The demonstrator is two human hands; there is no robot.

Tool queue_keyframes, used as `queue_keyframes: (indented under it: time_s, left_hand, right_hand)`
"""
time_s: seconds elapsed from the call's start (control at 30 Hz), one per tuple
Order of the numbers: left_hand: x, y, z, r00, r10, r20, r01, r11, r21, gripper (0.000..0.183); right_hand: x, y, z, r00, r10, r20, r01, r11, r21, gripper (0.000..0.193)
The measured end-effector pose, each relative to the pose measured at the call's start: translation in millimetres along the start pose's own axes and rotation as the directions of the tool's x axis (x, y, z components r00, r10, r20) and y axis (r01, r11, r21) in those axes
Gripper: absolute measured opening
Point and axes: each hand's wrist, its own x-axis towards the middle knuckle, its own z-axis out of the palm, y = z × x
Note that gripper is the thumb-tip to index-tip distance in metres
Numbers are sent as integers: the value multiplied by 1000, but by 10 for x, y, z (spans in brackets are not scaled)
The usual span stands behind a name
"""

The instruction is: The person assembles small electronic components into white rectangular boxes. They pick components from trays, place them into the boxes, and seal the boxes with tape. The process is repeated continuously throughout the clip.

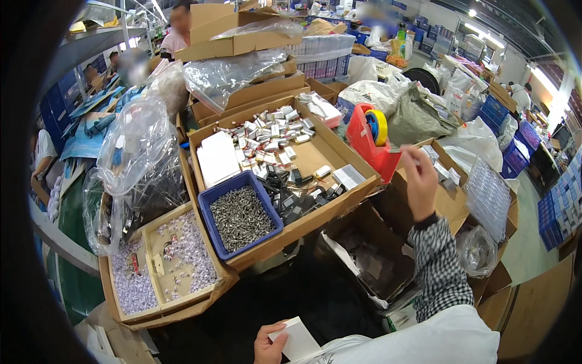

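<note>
Low at the front, my left hand [270, 344] is closed on the edge of a small flat white box [297, 341]. Raised to the right, my right hand [419, 182] has its fingers pinched at the cutting end of a red tape dispenser [359, 134], on the end of the tape, a thin strip that barely shows. A roll with a yellow core [381, 128] sits in the dispenser. Left of it, a wide cardboard tray [321, 156] holds many small silver battery-like packs [274, 130], black parts [294, 203] and white sheets [217, 159].
A blue bin [206, 209] of small metal pieces stands at the tray's front corner. Beside it, a divided wooden tray [151, 267] holds tiny whitish parts. An open carton [339, 255] lies below my right forearm. Clear plastic trays [487, 197] lean at right; bags and cartons crowd behind.
</note>
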Motion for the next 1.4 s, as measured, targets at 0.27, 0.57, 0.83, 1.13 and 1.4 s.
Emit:
queue_keyframes:
  time_s: [0.27,0.57,0.83,1.13,1.4]
  left_hand:
    - [0,56,65,1000,-6,-3,6,1000,20,22]
    - [-31,141,80,1000,-2,4,1,997,81,22]
    - [-45,153,109,999,46,7,-46,995,93,22]
    - [-69,96,55,1000,-6,20,5,999,50,24]
    - [-90,152,98,998,30,-56,-22,990,141,25]
  right_hand:
    - [655,479,-85,812,442,382,-475,880,-8,26]
    - [574,307,-3,847,449,286,-511,835,204,21]
    - [412,149,-135,768,599,229,-639,741,206,24]
    - [28,341,-197,728,578,369,-682,556,476,20]
    - [-247,424,97,736,572,361,-603,312,734,15]
